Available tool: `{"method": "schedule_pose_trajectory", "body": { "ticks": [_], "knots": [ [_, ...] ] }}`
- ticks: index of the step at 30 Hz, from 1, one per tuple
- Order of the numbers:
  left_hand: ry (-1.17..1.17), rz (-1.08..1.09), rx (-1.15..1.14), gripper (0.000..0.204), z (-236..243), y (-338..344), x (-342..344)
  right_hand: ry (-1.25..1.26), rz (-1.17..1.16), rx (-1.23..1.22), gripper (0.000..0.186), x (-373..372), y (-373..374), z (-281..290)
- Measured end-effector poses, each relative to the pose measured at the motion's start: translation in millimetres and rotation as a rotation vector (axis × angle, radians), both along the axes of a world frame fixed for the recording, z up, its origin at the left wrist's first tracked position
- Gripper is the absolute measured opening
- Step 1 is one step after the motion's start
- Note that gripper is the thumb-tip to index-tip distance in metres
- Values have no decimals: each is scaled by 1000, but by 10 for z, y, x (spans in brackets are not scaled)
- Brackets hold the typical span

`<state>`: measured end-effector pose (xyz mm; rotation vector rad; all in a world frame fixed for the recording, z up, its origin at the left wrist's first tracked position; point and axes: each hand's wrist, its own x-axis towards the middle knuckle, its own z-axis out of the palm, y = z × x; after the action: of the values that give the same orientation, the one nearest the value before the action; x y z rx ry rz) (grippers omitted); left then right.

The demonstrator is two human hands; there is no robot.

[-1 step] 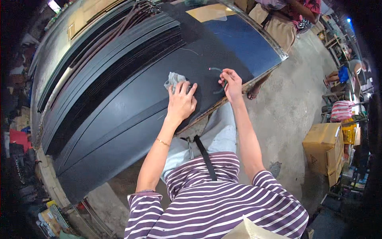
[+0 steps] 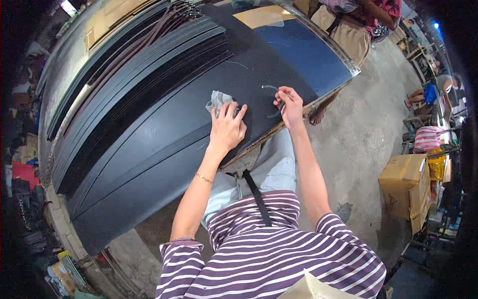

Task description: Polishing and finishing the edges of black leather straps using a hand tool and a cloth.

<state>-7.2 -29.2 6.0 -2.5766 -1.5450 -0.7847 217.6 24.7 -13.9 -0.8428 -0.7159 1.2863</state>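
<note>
My left hand (image 2: pixel 227 127) is closed over a crumpled grey cloth (image 2: pixel 216 99) and presses it on the black sheet material (image 2: pixel 164 129) covering the table. Part of the cloth is hidden under the fingers. To the right, near the table's edge, my right hand (image 2: pixel 290 103) pinches a thin, dark grey-green curved piece (image 2: pixel 270 87) with a pinkish tip. One end points left from the fingertips, while another part shows below them; its exact kind cannot be made out.
Long black strips (image 2: pixel 144 74) lie stacked along the table's far left. A blue sheet (image 2: pixel 303 55) and a yellowish sheet (image 2: pixel 259 16) lie at the far right. Another person (image 2: pixel 348 30) stands beyond that corner. A cardboard box (image 2: pixel 403 187) sits on the floor at right.
</note>
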Motion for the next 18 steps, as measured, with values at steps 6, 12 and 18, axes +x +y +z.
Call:
{"method": "schedule_pose_trajectory", "body": {
  "ticks": [6,12,18],
  "knots": [
    [20,7,14,46,37,10,30,-13,14,9,10,27,2,41],
    [-30,7,-20,44,38,8,34,-23,18,-22,10,29,9,34],
    [-30,28,17,44,-9,50,30,-31,12,-31,9,27,30,62]
  ]
}}
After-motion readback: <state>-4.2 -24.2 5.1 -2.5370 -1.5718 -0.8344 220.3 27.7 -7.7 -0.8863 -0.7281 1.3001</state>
